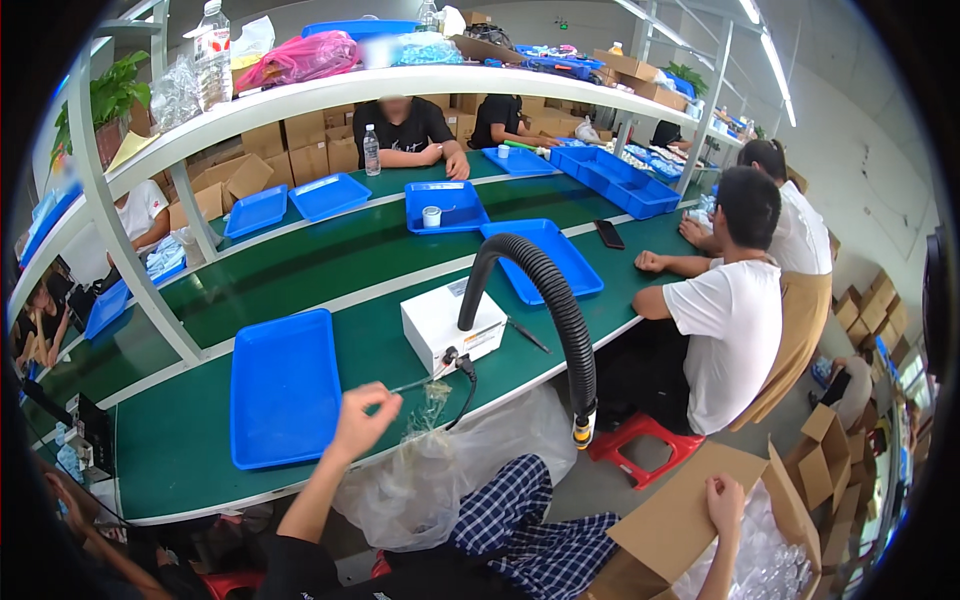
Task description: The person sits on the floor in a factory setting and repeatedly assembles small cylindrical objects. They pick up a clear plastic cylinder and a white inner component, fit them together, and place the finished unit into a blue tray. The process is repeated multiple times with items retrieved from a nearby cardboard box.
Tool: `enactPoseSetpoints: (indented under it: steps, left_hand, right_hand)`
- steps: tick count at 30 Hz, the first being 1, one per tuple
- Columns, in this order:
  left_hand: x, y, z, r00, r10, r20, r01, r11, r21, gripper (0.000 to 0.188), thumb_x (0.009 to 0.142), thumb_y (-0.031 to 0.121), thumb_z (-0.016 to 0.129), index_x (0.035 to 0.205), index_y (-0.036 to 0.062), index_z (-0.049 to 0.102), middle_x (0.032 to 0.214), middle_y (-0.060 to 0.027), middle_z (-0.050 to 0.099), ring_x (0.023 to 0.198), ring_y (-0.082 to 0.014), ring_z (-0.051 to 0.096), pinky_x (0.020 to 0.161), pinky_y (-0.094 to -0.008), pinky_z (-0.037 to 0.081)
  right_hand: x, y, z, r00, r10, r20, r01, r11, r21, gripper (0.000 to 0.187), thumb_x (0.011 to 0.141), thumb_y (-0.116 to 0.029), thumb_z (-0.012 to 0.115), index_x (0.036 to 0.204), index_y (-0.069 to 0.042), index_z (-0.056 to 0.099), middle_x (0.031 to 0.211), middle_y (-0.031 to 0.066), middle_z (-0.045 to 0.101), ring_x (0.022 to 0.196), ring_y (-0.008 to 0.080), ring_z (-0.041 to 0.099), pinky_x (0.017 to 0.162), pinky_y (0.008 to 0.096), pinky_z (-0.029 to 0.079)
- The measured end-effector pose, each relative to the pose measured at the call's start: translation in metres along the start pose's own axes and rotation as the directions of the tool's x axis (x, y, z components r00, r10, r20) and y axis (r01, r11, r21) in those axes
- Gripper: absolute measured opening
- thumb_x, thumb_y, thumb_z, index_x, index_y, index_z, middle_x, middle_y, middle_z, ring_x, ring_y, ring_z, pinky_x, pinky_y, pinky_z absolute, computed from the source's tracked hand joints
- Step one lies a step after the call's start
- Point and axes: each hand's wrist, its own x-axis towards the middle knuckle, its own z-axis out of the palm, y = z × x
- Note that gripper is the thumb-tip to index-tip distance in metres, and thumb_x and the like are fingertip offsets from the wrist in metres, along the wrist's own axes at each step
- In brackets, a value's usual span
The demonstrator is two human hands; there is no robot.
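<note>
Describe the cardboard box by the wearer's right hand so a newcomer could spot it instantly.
Start at the long green table and go past the red stool to the lower right. The open cardboard box there has the right hand at it; visible clear plastic contents distinguish it from neighbouring boxes.

Brn cardboard box (668,508), open, flap out, lower R; clr plastic pcs (782,574) inside.

lower centre-left: left hand (365,412), fingers curled, near white unit (432,325) with black hose (548,275). left of centre: blue tray (285,390) on green bench (175,430). lower right: right hand (726,503) at open cardboard box (665,505) holding clear plastic items (782,578); grip unclear.
</note>
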Motion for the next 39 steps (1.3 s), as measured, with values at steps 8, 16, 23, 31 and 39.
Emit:
enactPoseSetpoints:
  steps: [8,16,23,31,39]
  left_hand:
    - [0.114,-0.040,-0.019,0.993,0.026,-0.118,-0.023,0.999,0.022,0.035,0.087,0.015,0.058,0.057,-0.0019,0.055,0.058,-0.0053,0.056,0.056,-0.0101,0.052,0.056,-0.0248,0.039]
    - [0.255,-0.185,0.000,0.981,-0.143,-0.132,0.116,0.973,-0.197,0.015,0.082,0.017,0.062,0.081,0.0022,0.060,0.072,-0.0039,0.061,0.064,-0.0090,0.055,0.059,-0.0239,0.043]
    - [0.343,-0.272,0.054,0.955,-0.209,-0.210,0.273,0.896,0.351,0.040,0.072,0.023,0.067,0.104,0.0028,0.053,0.097,-0.0145,0.058,0.092,-0.0286,0.059,0.078,-0.0364,0.047]
    - [0.407,-0.290,0.075,0.971,-0.153,-0.182,0.236,0.723,0.649,0.067,0.074,0.034,0.068,0.128,0.0046,0.042,0.120,-0.0166,0.049,0.107,-0.0340,0.052,0.087,-0.0458,0.045]
    - [0.404,-0.295,0.072,0.986,-0.166,-0.008,0.135,0.769,0.625,0.057,0.074,0.024,0.071,0.122,0.0056,0.048,0.118,-0.0145,0.051,0.104,-0.0330,0.054,0.086,-0.0412,0.046]
  right_hand:
    - [0.003,0.008,0.006,0.995,0.096,-0.024,-0.095,0.995,0.044,0.014,0.079,-0.013,0.063,0.074,0.000,0.062,0.057,0.0088,0.058,0.052,0.0204,0.057,0.053,0.0317,0.044]
    - [0.003,0.019,0.008,0.992,0.096,-0.081,-0.089,0.992,0.084,0.014,0.082,-0.008,0.060,0.073,0.002,0.059,0.054,0.0032,0.051,0.050,0.0107,0.048,0.048,0.0276,0.038]
    - [0.012,0.033,0.001,0.932,0.114,-0.343,-0.120,0.993,0.004,0.015,0.085,-0.008,0.056,0.074,0.002,0.056,0.066,0.0076,0.052,0.063,0.0155,0.049,0.058,0.0302,0.039]
    - [0.010,0.070,0.006,0.895,0.148,-0.421,-0.171,0.985,-0.016,0.014,0.085,-0.006,0.053,0.075,0.003,0.058,0.068,0.0071,0.055,0.066,0.0146,0.053,0.064,0.0289,0.043]
    - [0.015,0.044,0.010,0.863,0.071,-0.501,-0.114,0.992,-0.055,0.011,0.083,-0.004,0.056,0.074,0.004,0.057,0.066,0.0073,0.051,0.057,0.0141,0.048,0.055,0.0279,0.039]
